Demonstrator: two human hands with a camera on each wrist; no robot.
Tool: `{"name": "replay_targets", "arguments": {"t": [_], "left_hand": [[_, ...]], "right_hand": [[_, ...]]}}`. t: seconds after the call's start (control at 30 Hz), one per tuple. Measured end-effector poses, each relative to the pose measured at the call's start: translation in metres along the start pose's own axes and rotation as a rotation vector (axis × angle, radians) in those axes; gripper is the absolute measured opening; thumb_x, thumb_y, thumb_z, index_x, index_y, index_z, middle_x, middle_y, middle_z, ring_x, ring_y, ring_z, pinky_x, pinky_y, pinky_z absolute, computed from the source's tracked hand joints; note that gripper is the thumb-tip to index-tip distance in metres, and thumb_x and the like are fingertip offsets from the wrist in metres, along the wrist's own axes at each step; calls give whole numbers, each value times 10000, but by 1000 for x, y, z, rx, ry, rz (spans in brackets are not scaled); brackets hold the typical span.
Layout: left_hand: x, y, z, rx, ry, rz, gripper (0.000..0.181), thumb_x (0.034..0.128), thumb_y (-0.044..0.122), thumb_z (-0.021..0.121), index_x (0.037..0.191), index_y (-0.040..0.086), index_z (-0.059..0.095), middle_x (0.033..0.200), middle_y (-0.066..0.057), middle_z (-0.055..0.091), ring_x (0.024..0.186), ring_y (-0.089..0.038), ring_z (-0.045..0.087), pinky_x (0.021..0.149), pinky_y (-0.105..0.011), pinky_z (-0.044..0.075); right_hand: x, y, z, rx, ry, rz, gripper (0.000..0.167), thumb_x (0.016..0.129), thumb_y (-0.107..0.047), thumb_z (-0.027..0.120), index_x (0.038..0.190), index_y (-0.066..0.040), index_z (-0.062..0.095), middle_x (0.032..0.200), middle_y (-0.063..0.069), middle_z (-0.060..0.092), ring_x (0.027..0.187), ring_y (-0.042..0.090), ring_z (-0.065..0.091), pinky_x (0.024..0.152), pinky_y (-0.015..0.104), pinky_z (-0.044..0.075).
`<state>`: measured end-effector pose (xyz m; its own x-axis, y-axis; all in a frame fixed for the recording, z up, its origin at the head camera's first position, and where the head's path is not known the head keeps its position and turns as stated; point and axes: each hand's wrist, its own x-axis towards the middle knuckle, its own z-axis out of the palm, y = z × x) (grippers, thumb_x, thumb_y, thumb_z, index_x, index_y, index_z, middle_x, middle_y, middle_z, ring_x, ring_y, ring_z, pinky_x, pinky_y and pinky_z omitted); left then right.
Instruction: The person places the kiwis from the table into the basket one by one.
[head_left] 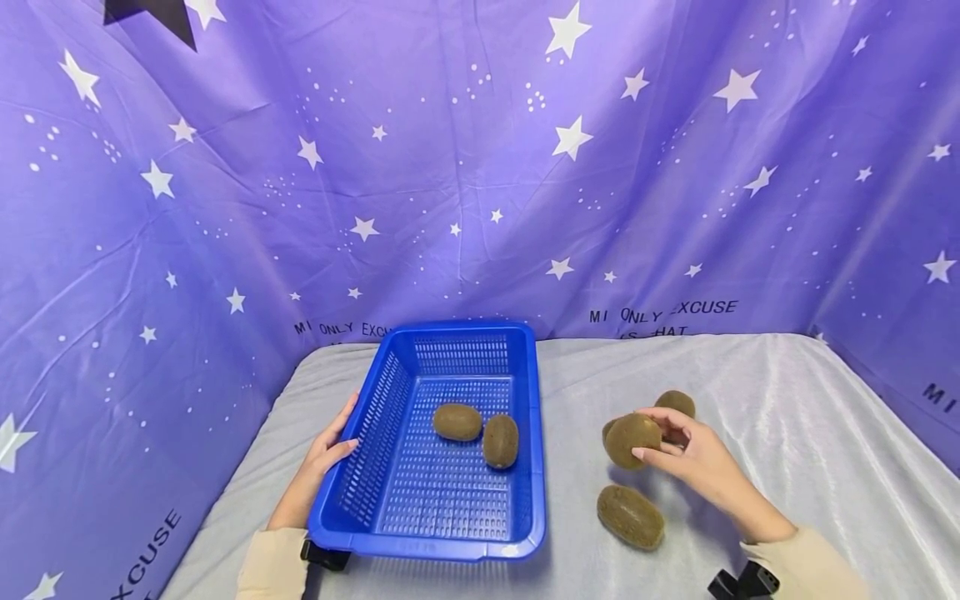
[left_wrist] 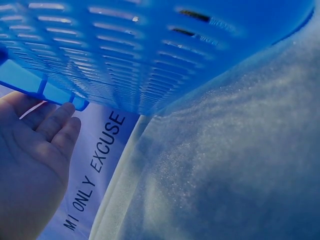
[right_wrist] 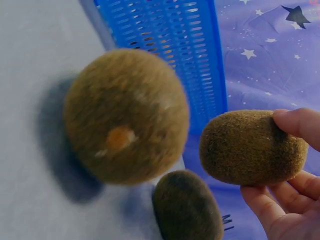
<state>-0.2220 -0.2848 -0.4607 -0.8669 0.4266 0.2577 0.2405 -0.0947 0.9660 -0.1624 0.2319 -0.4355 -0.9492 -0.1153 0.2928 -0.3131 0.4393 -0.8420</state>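
A blue plastic basket (head_left: pixel 431 546) stands on the table with two brown kiwis inside, one lying sideways (head_left: pixel 457 422) and one lengthwise (head_left: pixel 500 442). At its left rim, my left hand (head_left: pixel 318 458) grips the edge, fingers against the rim in the left wrist view. My right hand (head_left: pixel 701 462) pinches a kiwi (head_left: pixel 632 440) between thumb and fingers, held above the table in the right wrist view (right_wrist: pixel 250 147). Nearer to me lies another kiwi (head_left: pixel 630 517). Two more, one mostly hidden (head_left: pixel 607 427) and one further back (head_left: pixel 677 403), lie behind the held one.
A pale grey cloth (head_left: pixel 570 375) covers the table. Purple star-printed curtains (head_left: pixel 480 167) hang behind it and along both sides. The basket's far end is close to the back curtain. Dark wrist devices (head_left: pixel 746 581) sit at the sleeves.
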Motion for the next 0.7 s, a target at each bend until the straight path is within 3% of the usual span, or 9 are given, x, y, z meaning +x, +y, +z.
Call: {"name": "replay_targets", "arguments": {"t": [0.37, 0.7], "left_hand": [[-1, 0, 1, 15, 14, 1, 664, 938, -21, 365, 1489, -15, -5, 1571, -148, 7, 1279, 6, 366, 953, -213, 405], [0, 2, 2, 6, 8, -2, 672, 941, -1, 380, 1491, -7, -7, 1555, -195, -54, 1282, 7, 361, 953, -219, 407]], "right_hand": [[16, -19, 9, 45, 6, 41, 471, 800, -142, 743, 1217, -4, 573, 992, 92, 636, 833, 46, 613, 691, 220, 508], [29, -33, 22, 166, 5, 27, 464, 808, -87, 724, 1222, 38, 554, 1038, 90, 642, 932, 13, 610, 773, 183, 490]]}}
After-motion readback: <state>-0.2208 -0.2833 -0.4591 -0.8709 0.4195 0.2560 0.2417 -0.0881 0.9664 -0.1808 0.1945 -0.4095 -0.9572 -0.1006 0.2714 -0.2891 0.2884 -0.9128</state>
